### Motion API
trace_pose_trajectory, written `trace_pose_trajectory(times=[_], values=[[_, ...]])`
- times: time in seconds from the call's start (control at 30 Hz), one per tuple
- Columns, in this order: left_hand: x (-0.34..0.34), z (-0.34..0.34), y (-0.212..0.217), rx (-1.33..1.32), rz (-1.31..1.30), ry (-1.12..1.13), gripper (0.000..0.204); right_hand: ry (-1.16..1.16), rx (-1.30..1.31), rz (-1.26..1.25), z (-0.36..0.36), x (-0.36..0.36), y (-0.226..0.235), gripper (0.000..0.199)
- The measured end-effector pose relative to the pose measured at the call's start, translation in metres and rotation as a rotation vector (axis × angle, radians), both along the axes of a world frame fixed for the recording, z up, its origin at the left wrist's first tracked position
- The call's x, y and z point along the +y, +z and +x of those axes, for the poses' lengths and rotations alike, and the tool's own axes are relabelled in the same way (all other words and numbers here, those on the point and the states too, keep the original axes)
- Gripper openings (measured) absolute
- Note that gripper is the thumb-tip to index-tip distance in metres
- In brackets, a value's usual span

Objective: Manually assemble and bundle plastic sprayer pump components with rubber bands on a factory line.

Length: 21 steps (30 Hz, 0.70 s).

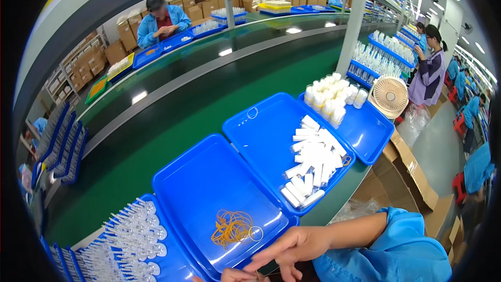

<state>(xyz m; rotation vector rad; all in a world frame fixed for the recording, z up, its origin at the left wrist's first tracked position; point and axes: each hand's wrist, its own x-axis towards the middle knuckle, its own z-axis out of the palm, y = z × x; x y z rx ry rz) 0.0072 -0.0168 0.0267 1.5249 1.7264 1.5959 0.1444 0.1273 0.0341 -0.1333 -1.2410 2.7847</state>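
My right hand (297, 245) reaches in from the lower right in a blue sleeve (386, 250). Its index finger is stretched out to the left and the other fingers hang apart, so it looks open. At the bottom edge, the fingertips touch or nearly touch my left hand (236, 275), which is mostly cut off. A thin yellowish strand seems to lie between the hands, too small to make out. Just beyond them, a blue tray (201, 177) carries a tangle of orange rubber bands (228, 230) and a pale ring (255, 234).
Another blue tray (261, 125) holds white cylinders (315, 156). White-capped bottles (334, 94) and a beige fan (389, 97) stand farther right. Clear plastic parts (133, 235) fill the lower-left tray. Beyond runs a green conveyor (193, 91), with co-workers opposite. Open cardboard (412, 172) lies at right.
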Motion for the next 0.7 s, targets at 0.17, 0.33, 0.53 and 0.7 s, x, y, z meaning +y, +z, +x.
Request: trace_pose_trajectory(times=[0.17, 0.33, 0.53, 0.7], values=[[0.002, 0.006, 0.002, 0.351, -0.314, -0.065, 0.091, -0.359, 0.199, 1.071, -0.003, -0.009, 0.015, 0.041], [0.012, 0.015, 0.013, 0.124, -0.474, -0.345, 0.084, -0.286, 0.070, 1.201, 0.021, -0.010, 0.004, 0.040], [-0.007, -0.003, 0.028, 0.211, -0.212, -0.111, 0.091, -0.893, -0.515, 1.364, 0.086, 0.068, 0.043, 0.033], [0.003, -0.083, 0.039, 0.671, -0.609, 0.123, 0.042, -1.575, -1.076, 1.673, 0.184, 0.184, 0.013, 0.035]])
